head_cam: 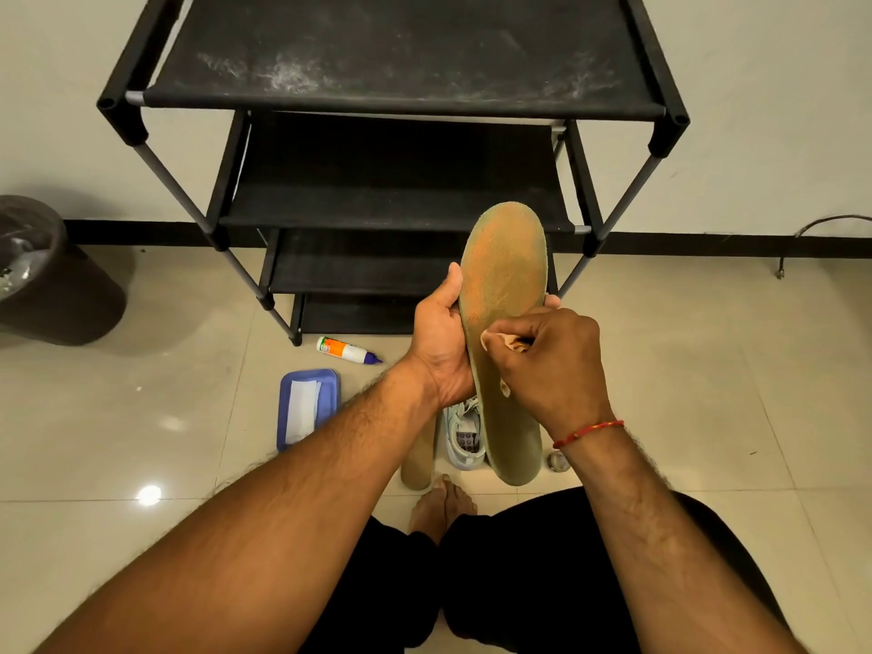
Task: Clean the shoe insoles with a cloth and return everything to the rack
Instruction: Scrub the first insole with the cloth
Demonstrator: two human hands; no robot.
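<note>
Left hand [441, 337] fingers curl round insole [502, 295] edge; right hand [554, 361] fingers pinch cloth [500, 342] against it, near rack [391, 87].

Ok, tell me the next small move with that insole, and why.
Probably stroke the cloth in the right hand up toward the toe: the left hand steadies the insole, and orange-brown staining shows on its upper half.

Floor: we see glossy beige tiles [708, 370].
Standing on it: black fabric-shelved rack [401, 63], white sneaker [465, 431].
Lying on it: white bottle [347, 350], blue plastic tray [284, 408].
</note>
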